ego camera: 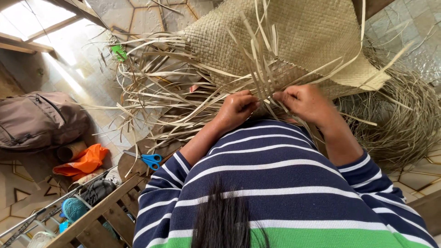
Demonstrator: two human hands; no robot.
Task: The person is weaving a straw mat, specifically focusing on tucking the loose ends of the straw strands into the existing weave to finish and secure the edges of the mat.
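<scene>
The left hand (236, 109) is clenched, its fingers (248, 102) curled tight round a few pale strips (264, 69) at the mat's unfinished edge. The right hand (305, 102) sits just beside it, fingers (281, 96) pinched on strips at the same spot, the two hands nearly touching. The woven mat (294, 36) lies on the floor (92, 69) in front of the person, spreading away from the hands toward the upper right; its loose strips fan out to the left and upward, long and thin, most pointing away from the woven part. A tangled heap of fibre (404, 119) lies to the right of the mat. Left of the person, blue-handled scissors (146, 160) rest on a wooden piece, handles toward the person. Further left lie an orange cloth (82, 163) and a brown backpack (39, 119). A small green scrap (118, 51) sits near the strips' far ends.
</scene>
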